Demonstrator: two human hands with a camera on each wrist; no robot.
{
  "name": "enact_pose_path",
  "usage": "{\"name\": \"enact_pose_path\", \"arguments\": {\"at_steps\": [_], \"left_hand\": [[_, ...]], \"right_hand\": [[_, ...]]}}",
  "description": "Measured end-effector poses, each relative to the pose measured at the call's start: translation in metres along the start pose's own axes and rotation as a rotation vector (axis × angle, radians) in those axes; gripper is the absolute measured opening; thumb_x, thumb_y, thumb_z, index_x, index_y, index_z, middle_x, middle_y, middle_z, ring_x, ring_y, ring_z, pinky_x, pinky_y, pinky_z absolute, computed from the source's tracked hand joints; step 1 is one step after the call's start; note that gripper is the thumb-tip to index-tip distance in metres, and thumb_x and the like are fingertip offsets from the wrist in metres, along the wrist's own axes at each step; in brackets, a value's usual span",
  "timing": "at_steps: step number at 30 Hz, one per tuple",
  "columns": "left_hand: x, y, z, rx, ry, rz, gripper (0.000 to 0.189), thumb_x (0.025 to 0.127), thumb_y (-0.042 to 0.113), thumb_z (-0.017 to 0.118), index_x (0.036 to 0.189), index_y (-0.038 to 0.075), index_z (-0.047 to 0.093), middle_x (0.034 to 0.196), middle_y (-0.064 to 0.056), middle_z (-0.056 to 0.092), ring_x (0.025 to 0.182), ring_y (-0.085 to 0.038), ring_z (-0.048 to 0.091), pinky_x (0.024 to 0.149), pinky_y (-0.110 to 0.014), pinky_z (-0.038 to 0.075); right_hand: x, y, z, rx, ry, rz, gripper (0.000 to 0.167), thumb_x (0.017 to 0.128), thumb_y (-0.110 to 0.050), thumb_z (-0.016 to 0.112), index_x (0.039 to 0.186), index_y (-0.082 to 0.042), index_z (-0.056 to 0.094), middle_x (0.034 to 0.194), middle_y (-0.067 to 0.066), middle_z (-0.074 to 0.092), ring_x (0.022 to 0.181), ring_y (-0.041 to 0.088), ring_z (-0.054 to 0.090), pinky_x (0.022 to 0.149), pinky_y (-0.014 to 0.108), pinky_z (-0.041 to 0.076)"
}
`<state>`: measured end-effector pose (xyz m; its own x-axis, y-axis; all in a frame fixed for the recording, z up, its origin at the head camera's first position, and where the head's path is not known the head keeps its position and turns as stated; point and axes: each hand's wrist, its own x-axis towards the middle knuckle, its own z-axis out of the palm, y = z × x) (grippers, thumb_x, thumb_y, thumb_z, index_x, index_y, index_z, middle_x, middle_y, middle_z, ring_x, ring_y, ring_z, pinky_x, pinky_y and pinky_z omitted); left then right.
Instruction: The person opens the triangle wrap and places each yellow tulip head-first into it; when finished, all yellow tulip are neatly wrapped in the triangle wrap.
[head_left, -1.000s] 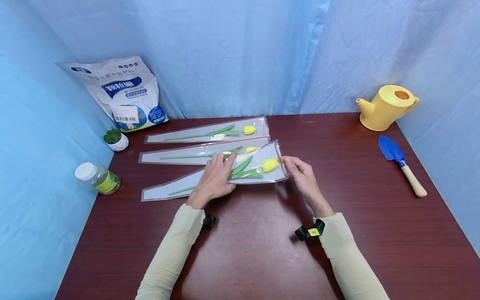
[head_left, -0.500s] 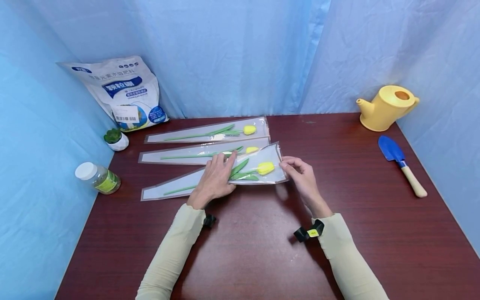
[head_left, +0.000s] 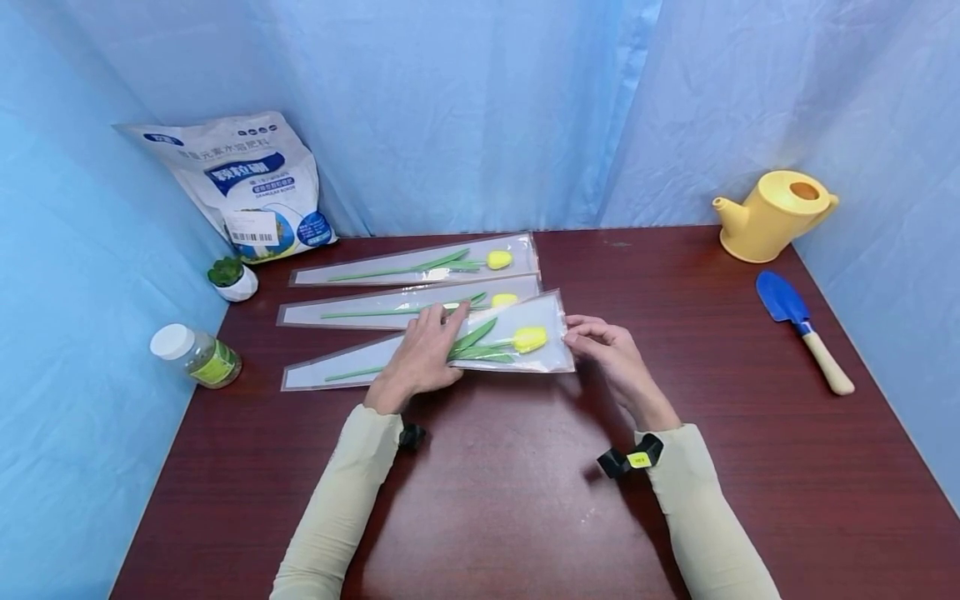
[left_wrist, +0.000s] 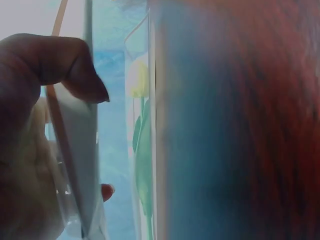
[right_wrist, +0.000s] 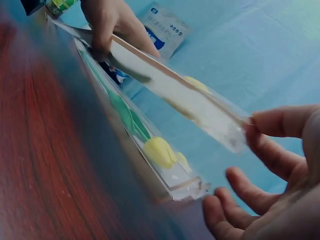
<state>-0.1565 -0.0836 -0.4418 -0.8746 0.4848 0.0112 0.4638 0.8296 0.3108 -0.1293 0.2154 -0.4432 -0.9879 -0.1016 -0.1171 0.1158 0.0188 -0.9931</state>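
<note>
In the head view, a yellow tulip with green leaves lies inside a clear, white-backed flower sleeve. My left hand grips the middle of this sleeve; the left wrist view shows the thumb bent over its edge. At the wide end, my right hand pinches the sleeve's edge between thumb and index finger, the other fingers loosely bent. The right wrist view has the held sleeve lifted above the others. Behind it lie two similar sleeved tulips, a middle one and a far one.
A white fertilizer bag, a small potted succulent and a white-capped jar stand at the left. To the right are a yellow watering can and a blue trowel. Blue curtains enclose the dark red table.
The tulip has shifted slightly left within its sleeve. The sleeve's narrow end has moved a little away from me, and its wide end now looks flatter. My left hand has shifted slightly left.
</note>
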Motion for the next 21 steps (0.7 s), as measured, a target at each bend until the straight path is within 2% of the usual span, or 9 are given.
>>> {"name": "enact_pose_path", "arguments": {"at_steps": [3, 6, 8, 11, 15, 18, 21], "left_hand": [[-0.001, -0.004, -0.002, -0.01, -0.016, 0.017, 0.099, 0.072, 0.016, 0.08, 0.157, 0.015, 0.029, 0.111, -0.011, 0.042, 0.102, -0.027, 0.039, 0.081, -0.037, 0.032], [-0.002, -0.006, -0.002, -0.009, -0.055, 0.015, 0.099, 0.071, 0.016, 0.08, 0.157, 0.016, 0.031, 0.113, -0.012, 0.043, 0.105, -0.028, 0.041, 0.083, -0.039, 0.034], [-0.003, -0.007, -0.003, -0.001, -0.09, 0.008, 0.098, 0.071, 0.016, 0.08, 0.156, 0.017, 0.031, 0.115, -0.012, 0.044, 0.105, -0.028, 0.042, 0.084, -0.039, 0.035], [-0.004, -0.008, -0.004, 0.006, -0.139, -0.004, 0.098, 0.072, 0.016, 0.08, 0.157, 0.019, 0.031, 0.116, -0.012, 0.044, 0.105, -0.028, 0.042, 0.084, -0.039, 0.035], [-0.004, -0.008, -0.005, 0.009, -0.178, -0.018, 0.099, 0.073, 0.017, 0.082, 0.157, 0.02, 0.029, 0.116, -0.011, 0.043, 0.105, -0.028, 0.04, 0.083, -0.039, 0.033], [-0.005, -0.009, -0.006, 0.015, -0.194, -0.023, 0.098, 0.074, 0.02, 0.084, 0.156, 0.02, 0.031, 0.117, -0.011, 0.043, 0.108, -0.028, 0.04, 0.084, -0.039, 0.033], [-0.005, -0.009, -0.006, 0.016, -0.202, -0.027, 0.096, 0.075, 0.023, 0.086, 0.155, 0.02, 0.033, 0.119, -0.012, 0.043, 0.11, -0.028, 0.041, 0.087, -0.041, 0.035]], "right_hand": [[0.001, 0.003, -0.002, -0.095, -0.043, 0.031, 0.011, 0.094, -0.007, 0.064, 0.095, -0.003, 0.074, 0.12, -0.004, 0.061, 0.115, 0.003, 0.054, 0.093, 0.012, 0.046], [0.002, 0.006, -0.003, -0.198, -0.086, 0.064, 0.022, 0.095, -0.01, 0.064, 0.102, 0.011, 0.069, 0.127, 0.012, 0.06, 0.114, 0.005, 0.054, 0.09, 0.01, 0.046], [0.002, 0.007, -0.003, -0.267, -0.111, 0.08, 0.028, 0.094, -0.012, 0.065, 0.104, 0.014, 0.068, 0.13, 0.02, 0.06, 0.116, 0.011, 0.054, 0.089, 0.01, 0.046], [0.002, 0.01, -0.001, -0.364, -0.152, 0.085, 0.029, 0.095, -0.013, 0.065, 0.105, 0.013, 0.069, 0.132, 0.026, 0.06, 0.123, 0.024, 0.056, 0.096, 0.015, 0.043], [0.002, 0.013, 0.002, -0.455, -0.178, 0.066, 0.026, 0.094, -0.013, 0.066, 0.104, 0.011, 0.071, 0.131, 0.027, 0.061, 0.128, 0.038, 0.054, 0.108, 0.034, 0.041], [0.001, 0.013, 0.005, -0.542, -0.163, 0.044, 0.023, 0.094, -0.015, 0.067, 0.101, 0.006, 0.073, 0.128, 0.025, 0.064, 0.125, 0.037, 0.057, 0.109, 0.042, 0.042], [0.001, 0.014, 0.007, -0.631, -0.141, 0.018, 0.02, 0.093, -0.017, 0.068, 0.097, 0.001, 0.075, 0.124, 0.021, 0.067, 0.118, 0.034, 0.061, 0.103, 0.039, 0.045]]}}
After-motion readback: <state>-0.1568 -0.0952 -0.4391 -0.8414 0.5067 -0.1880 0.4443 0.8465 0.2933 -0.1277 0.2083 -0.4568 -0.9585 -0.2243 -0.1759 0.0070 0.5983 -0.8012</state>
